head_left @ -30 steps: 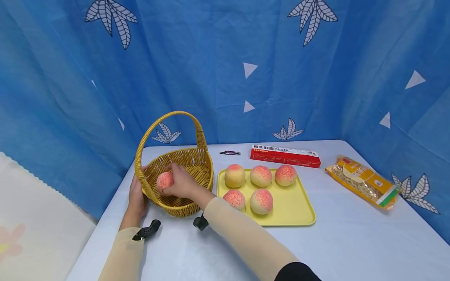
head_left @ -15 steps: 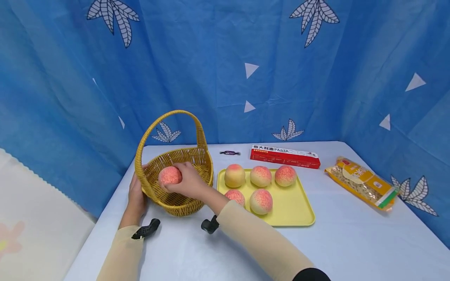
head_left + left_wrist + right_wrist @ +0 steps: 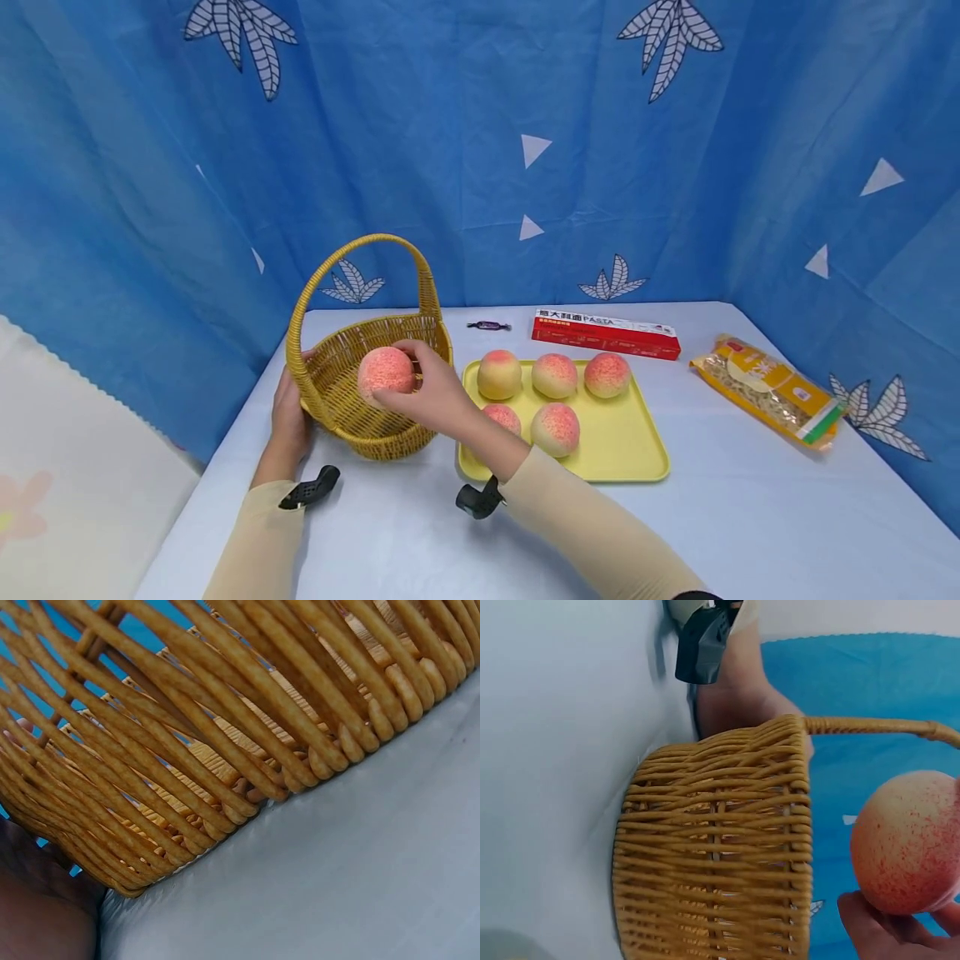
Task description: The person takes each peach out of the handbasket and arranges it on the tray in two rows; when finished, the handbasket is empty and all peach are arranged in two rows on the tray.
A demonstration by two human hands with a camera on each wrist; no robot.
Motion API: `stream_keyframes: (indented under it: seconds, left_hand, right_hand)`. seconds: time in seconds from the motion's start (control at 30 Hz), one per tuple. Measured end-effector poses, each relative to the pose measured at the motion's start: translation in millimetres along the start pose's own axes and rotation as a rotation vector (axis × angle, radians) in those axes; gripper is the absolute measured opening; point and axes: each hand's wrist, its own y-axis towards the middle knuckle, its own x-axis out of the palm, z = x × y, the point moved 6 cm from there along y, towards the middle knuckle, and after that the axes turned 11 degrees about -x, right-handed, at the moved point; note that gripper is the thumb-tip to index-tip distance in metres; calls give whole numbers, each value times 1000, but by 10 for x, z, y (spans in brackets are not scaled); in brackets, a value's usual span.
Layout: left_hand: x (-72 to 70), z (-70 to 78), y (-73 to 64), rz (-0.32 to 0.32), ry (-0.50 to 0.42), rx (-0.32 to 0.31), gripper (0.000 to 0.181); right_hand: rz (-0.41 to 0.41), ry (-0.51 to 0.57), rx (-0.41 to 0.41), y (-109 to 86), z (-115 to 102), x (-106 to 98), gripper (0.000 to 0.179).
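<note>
My right hand (image 3: 438,392) grips a pink-and-cream peach (image 3: 386,373) over the wicker basket (image 3: 360,442). In the right wrist view the peach (image 3: 907,840) is clear of the basket's rim, with the fingers around it. My left hand (image 3: 291,417) holds the basket's left side, near the base of its tall handle. The left wrist view shows the woven wall (image 3: 225,712) close up, with part of the left hand (image 3: 45,900) against it. Several more peaches, one of them at the back left (image 3: 498,375), sit on a yellow tray (image 3: 622,450) right of the basket.
Behind the tray lie a red pasta box (image 3: 606,335) and a small purple wrapped candy (image 3: 489,326). A yellow bag of dry food (image 3: 768,392) is at the far right. A blue curtain (image 3: 480,167) hangs behind the white table (image 3: 390,542).
My right hand has lifted the peach from inside the basket and drawn it to the right. The left hand stays at the basket's side.
</note>
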Motion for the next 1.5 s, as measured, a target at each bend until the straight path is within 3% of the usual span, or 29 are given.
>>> stream_keyframes:
  seconds: [0.5,0.9,1.23,1.5]
  left_hand:
    - [-10,8,-4,-5,19,11,47]
    - [2,19,-20,13,26,3,49]
    - [5,12,-27,2,40,11,49]
    - [10,12,-33,14,33,-5,49]
  right_hand:
    - [114,256,-37,-370,167,-645,62]
    - [178,163,-62,-648,268,-1023,49]
    - [172,122,33,-858,492,-1264,79]
    - [232,92,90,-1013,622,-1496,79]
